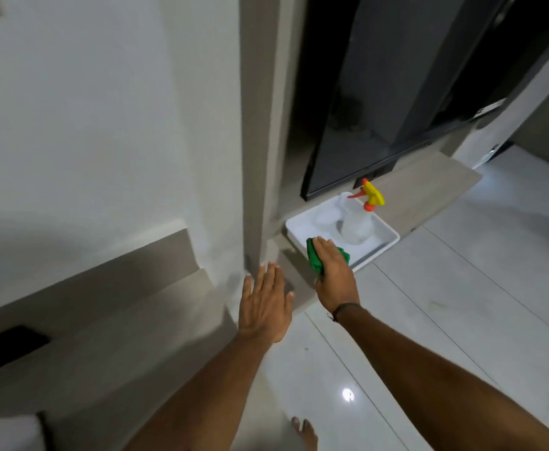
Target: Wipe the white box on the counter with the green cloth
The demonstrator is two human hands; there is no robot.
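A pale wall (87, 125) fills the left half of the view, and a glossy tiled floor (462, 304) is spread across the lower right. A dark flat screen (380, 102) is seen leaning above a low wooden counter (429, 187), which runs along the wall and around the corner post. The white box (380, 244) is set on the near end of that counter, just below the screen, with one corner projecting over the counter's edge toward the floor. A clear spray bottle (358, 222) with a yellow and orange trigger head is stood inside the box.

Two bare forearms are stretched forward from the bottom of the frame. The right hand (335, 275) is laid on the green cloth (315, 258), which is bunched under the palm and pressed against the near rim of the box; its fingers are held together and curled over the cloth. A dark band is worn on that wrist. The left hand (265, 304) is held flat and empty beside it, over the counter's near end, fingers extended and slightly spread. A bare foot (304, 432) is glimpsed on the floor below.
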